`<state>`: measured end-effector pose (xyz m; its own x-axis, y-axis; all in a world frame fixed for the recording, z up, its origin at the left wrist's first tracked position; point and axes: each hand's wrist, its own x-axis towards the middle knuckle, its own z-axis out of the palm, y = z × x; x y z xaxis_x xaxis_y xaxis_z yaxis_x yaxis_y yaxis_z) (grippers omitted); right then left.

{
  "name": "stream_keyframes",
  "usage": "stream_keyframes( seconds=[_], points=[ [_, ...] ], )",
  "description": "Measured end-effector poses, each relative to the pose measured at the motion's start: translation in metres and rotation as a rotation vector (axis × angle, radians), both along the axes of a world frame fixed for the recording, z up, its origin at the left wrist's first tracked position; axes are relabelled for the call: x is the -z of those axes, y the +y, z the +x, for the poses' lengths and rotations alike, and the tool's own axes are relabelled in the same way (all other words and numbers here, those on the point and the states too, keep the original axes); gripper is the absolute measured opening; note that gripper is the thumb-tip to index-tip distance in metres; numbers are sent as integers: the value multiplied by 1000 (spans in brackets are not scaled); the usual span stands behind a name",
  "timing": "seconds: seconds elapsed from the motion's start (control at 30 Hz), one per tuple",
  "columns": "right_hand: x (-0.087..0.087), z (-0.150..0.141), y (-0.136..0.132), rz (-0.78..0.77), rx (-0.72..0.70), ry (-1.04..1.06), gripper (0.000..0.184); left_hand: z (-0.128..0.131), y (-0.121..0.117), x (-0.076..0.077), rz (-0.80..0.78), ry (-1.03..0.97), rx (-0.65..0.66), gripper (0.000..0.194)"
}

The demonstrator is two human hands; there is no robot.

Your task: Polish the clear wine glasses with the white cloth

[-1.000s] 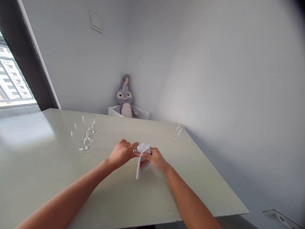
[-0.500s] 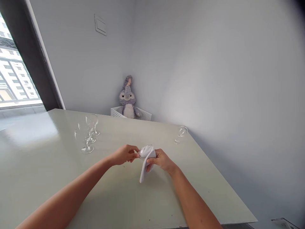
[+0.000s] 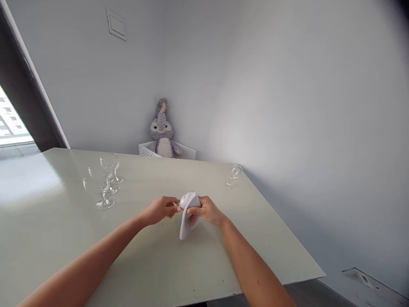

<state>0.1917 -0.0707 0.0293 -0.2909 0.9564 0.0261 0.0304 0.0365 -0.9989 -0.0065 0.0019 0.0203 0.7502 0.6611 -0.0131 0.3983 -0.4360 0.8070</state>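
Note:
Over the middle of the table, my left hand [image 3: 162,209] pinches a stemmed glass [image 3: 182,202] at its left end; the stem and foot are mostly hidden by the fingers. The bowl lies tilted on its side towards the right, with white fabric showing through it. My right hand [image 3: 207,209] is closed on a white cloth [image 3: 188,219], pressing it against the bowl. One flap of the cloth hangs down below the fingers. How far the cloth reaches into the bowl is hard to make out.
Several clear stemmed glasses stand upright in a cluster at the left, the nearest glass [image 3: 105,204] in front. Another small glass [image 3: 235,171] is near the right edge of the pale table [image 3: 153,264]. Behind, a plush toy [image 3: 164,145] sits in a white basket [image 3: 190,154] by the wall.
My left fingers have shifted from against the bowl to a pinch at the glass's left end. My right hand keeps its hold on the cloth. The view has swung slightly.

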Motion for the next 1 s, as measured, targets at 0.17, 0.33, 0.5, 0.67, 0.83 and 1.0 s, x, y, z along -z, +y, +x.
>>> stream_keyframes(
  seconds=[0.17, 0.33, 0.5, 0.67, 0.83, 1.0],
  points=[
    [-1, 17, 6, 40, 4, 75, 40, 3, -2, 1, -497, -207, 173, 50],
    [13, 29, 19, 171, 351, 118, 43, 5, -2, 7, -623, -356, 49, 50],
    [14, 34, 17, 410, 727, -80, 40, 5, -1, 4, -611, -488, -164, 47],
    [13, 8, 6, 815, 634, -584, 40, 9, -1, 13, -397, -371, -242, 44],
    [16, -31, 1, 939, 377, -922, 35, 17, -13, 29, 303, -41, -298, 22],
    [20, -17, 10, 563, 528, -492, 31, 16, -21, 30, 808, 71, -119, 25]
  ],
)
